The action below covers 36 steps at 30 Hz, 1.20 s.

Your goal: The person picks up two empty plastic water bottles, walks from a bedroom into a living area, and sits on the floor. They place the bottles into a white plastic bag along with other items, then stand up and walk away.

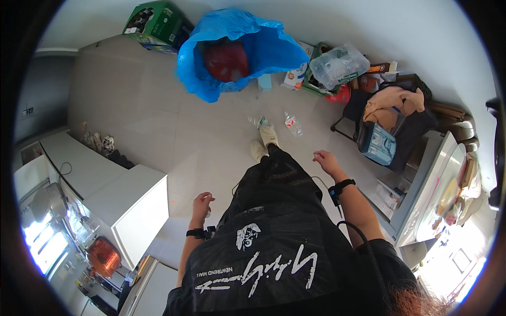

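My left hand (pixel 202 205) hangs beside my left hip with its fingers loosely bent. A small pale patch shows under its palm, and whether it holds anything is unclear. Out in front of my right hip, my right hand (pixel 325 161) has partly bent fingers and nothing visible in them. Black bands circle both wrists. On the floor, a clear plastic bottle (pixel 293 125) with a red-and-white label lies just ahead of my shoes. Another clear bottle (pixel 259 121), which looks crushed, touches or lies partly under the toe of one cream shoe (pixel 269 135).
A large blue plastic bag (pixel 276 47) stands against the wall, holding something dark red. Green cartons (pixel 154 19) sit left of it; boxes and a clear plastic package (pixel 339 66) lie right. A chair (pixel 350 114) bears clothes and a blue pack. White cabinets (pixel 138 209) flank my left.
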### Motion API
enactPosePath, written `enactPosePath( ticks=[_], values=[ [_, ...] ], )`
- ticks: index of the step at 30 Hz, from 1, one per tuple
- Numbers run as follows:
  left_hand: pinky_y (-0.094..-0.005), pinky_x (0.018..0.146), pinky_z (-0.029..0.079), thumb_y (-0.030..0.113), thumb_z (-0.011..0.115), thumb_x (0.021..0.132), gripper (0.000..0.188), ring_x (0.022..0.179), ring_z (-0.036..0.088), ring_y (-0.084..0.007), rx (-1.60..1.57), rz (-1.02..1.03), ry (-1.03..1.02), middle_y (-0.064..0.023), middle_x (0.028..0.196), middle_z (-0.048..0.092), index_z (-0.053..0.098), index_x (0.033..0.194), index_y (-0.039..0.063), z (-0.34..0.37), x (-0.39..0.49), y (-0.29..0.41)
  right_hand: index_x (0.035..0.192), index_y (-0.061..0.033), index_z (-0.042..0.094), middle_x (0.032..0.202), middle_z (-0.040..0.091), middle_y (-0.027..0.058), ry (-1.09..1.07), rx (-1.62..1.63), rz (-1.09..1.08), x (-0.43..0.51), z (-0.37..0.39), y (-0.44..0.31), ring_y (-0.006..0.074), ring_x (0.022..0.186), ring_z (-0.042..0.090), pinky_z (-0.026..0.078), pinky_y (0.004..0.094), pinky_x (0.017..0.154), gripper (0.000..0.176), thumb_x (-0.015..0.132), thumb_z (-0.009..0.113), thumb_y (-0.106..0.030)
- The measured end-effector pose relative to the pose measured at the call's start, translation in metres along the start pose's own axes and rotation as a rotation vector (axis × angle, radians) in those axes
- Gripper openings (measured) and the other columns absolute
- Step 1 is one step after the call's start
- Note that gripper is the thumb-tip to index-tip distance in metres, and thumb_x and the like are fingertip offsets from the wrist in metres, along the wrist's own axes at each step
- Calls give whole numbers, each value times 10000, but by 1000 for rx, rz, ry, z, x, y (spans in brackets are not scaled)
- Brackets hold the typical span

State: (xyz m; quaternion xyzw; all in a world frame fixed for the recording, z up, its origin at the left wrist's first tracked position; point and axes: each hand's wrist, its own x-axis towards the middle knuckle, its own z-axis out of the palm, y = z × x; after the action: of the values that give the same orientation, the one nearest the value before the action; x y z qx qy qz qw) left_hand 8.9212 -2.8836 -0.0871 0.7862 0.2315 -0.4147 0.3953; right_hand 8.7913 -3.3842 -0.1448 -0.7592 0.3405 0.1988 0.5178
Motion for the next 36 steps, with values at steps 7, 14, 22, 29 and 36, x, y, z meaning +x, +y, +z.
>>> enactPosePath(
  ticks=[7,14,22,29,36],
  values=[
    [-243,412,400,273,608,852,335,424,493,-106,-126,-40,48,-103,817,691,606,1042,-3,18,-7,-71,994,-3,630,834,677,125,-83,-222,-41,-14,-6,-7,264,817,649,493,350,754,300,868,544,-261],
    [-259,393,396,248,575,858,283,410,490,-117,-114,-135,87,-96,798,688,619,1016,17,21,-25,-113,927,-21,648,825,676,118,-221,-397,41,-5,-17,7,270,791,646,494,359,724,287,867,534,-277],
    [-270,418,416,282,593,859,328,415,518,-130,-278,-156,164,-98,808,695,611,1024,-1,44,-21,-84,953,-32,650,813,673,108,-336,-471,-273,89,-19,-49,247,772,642,484,335,724,271,872,529,-260],
    [-271,432,418,257,596,866,344,433,520,-124,-258,-77,51,-109,821,690,593,1083,-11,63,-18,-51,1058,5,604,821,671,128,-243,-248,-250,101,-8,-74,242,793,644,481,322,736,310,895,519,-245],
    [-282,435,428,264,604,849,342,442,528,-138,-249,-99,119,-114,825,688,607,1051,-12,28,-28,-107,1012,-1,625,825,668,146,-274,-426,-226,37,-4,-18,262,813,648,480,330,751,295,877,541,-249]
  ],
)
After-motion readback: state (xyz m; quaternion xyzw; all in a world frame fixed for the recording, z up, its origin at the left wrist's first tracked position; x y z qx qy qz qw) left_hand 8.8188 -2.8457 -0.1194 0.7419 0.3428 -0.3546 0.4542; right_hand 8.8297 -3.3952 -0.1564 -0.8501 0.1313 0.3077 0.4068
